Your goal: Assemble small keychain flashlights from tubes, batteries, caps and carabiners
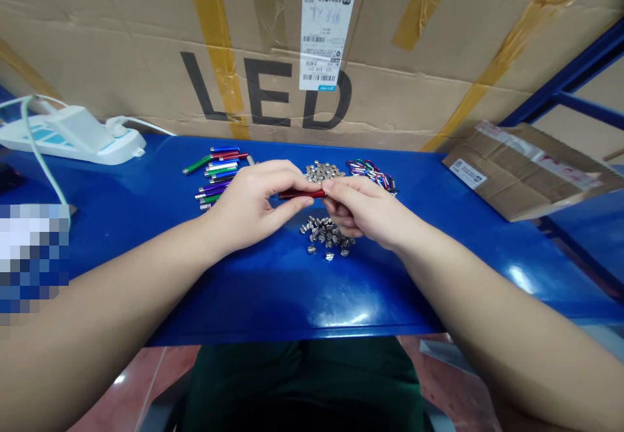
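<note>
We grip a slim dark red metal tube (302, 193) in front of us, its long axis lying roughly level and running left to right, between the fingers of our left hand (253, 208) and our curled right hand (363, 210). Below it lies a heap of small silver metal pieces (326, 237), with a second heap (324, 171) beyond it. To the left are glossy colored tubes (214, 172); to the right, colored carabiner clips (371, 175). All rest on a smooth blue table (390, 289), before a taped cardboard box (292, 49) printed "LED".
</note>
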Action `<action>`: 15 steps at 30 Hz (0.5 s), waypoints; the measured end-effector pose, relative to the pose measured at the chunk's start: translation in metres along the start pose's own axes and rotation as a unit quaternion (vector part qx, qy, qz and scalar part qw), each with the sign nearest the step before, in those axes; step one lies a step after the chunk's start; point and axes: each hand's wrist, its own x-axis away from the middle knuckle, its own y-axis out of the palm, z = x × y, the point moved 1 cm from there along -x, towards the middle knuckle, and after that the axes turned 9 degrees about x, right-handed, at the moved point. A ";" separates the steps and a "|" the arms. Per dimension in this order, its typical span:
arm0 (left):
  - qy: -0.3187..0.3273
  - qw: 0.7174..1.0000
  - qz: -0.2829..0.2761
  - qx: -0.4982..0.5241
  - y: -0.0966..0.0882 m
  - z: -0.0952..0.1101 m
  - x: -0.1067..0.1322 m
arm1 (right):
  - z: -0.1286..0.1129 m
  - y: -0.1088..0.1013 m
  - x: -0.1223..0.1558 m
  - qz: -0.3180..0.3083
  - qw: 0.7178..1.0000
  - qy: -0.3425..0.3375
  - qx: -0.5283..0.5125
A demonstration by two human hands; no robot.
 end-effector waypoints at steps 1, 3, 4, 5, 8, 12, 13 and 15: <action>-0.014 1.000 -0.005 -0.001 0.000 -0.001 0.000 | 0.000 -0.001 0.000 0.016 0.999 -0.019 0.036; -0.045 0.999 -0.015 0.001 0.000 -0.002 0.000 | 0.000 -0.004 0.001 0.051 0.986 -0.078 0.139; -0.057 0.998 -0.020 0.003 0.000 -0.002 0.000 | -0.001 -0.006 0.002 0.063 0.972 -0.115 0.194; -0.066 0.998 -0.022 0.007 0.000 -0.002 0.000 | -0.002 -0.008 0.002 0.069 0.955 -0.150 0.245; -0.077 0.997 -0.024 0.018 0.000 -0.002 0.000 | -0.005 -0.012 0.004 0.063 0.908 -0.225 0.349; -0.079 0.996 -0.025 0.026 -0.001 0.000 0.000 | -0.007 -0.015 0.005 0.048 0.888 -0.241 0.389; -0.081 0.996 -0.025 0.027 -0.001 0.000 0.000 | -0.007 -0.015 0.006 0.045 0.888 -0.241 0.390; -0.086 0.996 -0.026 0.029 -0.001 0.000 0.000 | -0.007 -0.015 0.006 0.041 0.892 -0.236 0.384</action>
